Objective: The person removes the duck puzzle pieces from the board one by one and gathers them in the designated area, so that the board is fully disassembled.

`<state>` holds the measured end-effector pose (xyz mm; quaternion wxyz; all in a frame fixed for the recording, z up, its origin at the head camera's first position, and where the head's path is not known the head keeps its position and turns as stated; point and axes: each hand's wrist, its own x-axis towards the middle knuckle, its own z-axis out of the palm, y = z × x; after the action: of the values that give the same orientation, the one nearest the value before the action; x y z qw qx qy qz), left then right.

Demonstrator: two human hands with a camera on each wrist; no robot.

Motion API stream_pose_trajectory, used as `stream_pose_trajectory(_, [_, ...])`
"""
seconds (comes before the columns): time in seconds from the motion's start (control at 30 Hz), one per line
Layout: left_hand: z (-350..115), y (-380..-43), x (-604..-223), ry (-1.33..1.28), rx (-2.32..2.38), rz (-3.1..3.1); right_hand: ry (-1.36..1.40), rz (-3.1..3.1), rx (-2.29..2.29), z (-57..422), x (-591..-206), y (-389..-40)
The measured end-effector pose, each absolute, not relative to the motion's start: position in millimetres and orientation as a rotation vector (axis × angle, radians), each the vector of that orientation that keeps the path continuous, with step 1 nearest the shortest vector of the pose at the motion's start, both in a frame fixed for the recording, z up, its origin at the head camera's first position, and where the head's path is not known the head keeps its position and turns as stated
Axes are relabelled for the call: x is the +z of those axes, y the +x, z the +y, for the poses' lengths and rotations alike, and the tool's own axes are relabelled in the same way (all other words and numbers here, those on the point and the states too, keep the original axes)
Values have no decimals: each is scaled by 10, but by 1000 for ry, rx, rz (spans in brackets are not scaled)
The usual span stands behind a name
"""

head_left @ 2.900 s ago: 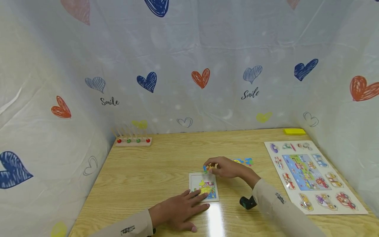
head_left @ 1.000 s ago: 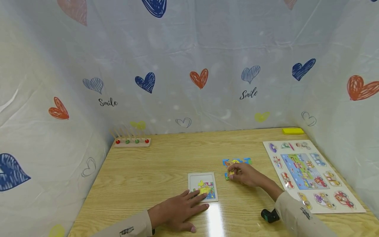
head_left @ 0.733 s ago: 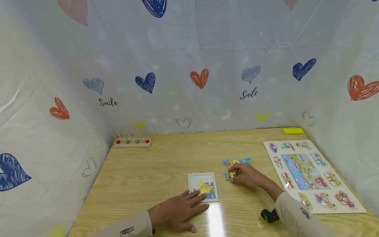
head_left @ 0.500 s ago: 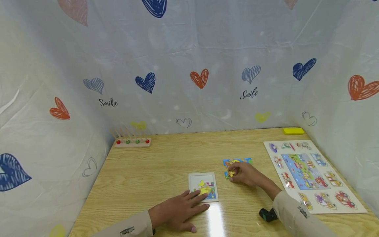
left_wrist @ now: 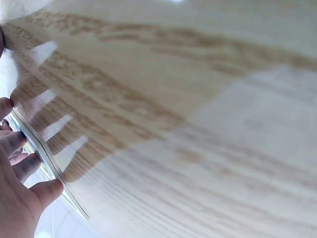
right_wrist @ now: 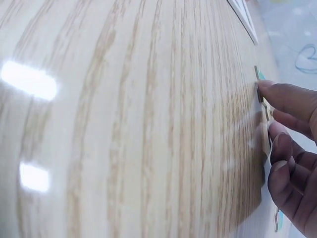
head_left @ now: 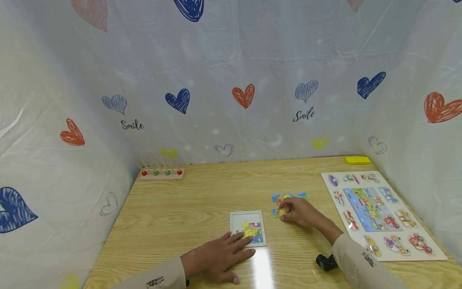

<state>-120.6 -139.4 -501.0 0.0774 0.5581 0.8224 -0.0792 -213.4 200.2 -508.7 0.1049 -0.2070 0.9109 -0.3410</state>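
A small white-framed jigsaw tray (head_left: 232,218) lies in the middle of the table, its lower part filled with yellow, pink and blue pieces. The left hand (head_left: 220,257) rests flat with spread, straight fingers over its lower left corner; in the left wrist view fingertips lie along the tray edge (left_wrist: 42,148). To the tray's right, the right hand (head_left: 301,210) pinches a colourful jigsaw piece (head_left: 276,213) low at the table, the thumb at its edge in the right wrist view. The fingers partly cover this piece. A row of loose jigsaw pieces (head_left: 276,198) lies just behind it.
A large vehicle peg puzzle board (head_left: 326,188) lies at the right. A yellow block (head_left: 357,160) sits at the back right corner, and a wooden peg rack with red and green beads (head_left: 162,174) at the back left. Heart-printed curtains (head_left: 202,132) enclose the table.
The right hand has moved from the tray's top edge rightward to the loose pieces, carrying the jigsaw piece, then shifted it slightly at the table. The left hand has stayed put.
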Motion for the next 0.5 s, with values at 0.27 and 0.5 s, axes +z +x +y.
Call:
stream_pose_trajectory(0.27, [-1399, -1209, -5021, 1664, -230, 2464, -627, 2697, -1010, 2004, -5098, -2135])
stream_pose_trajectory(0.5, [-1400, -1210, -5023, 1664, -226, 2461, -623, 2694, -1022, 2011, -5115, -2139])
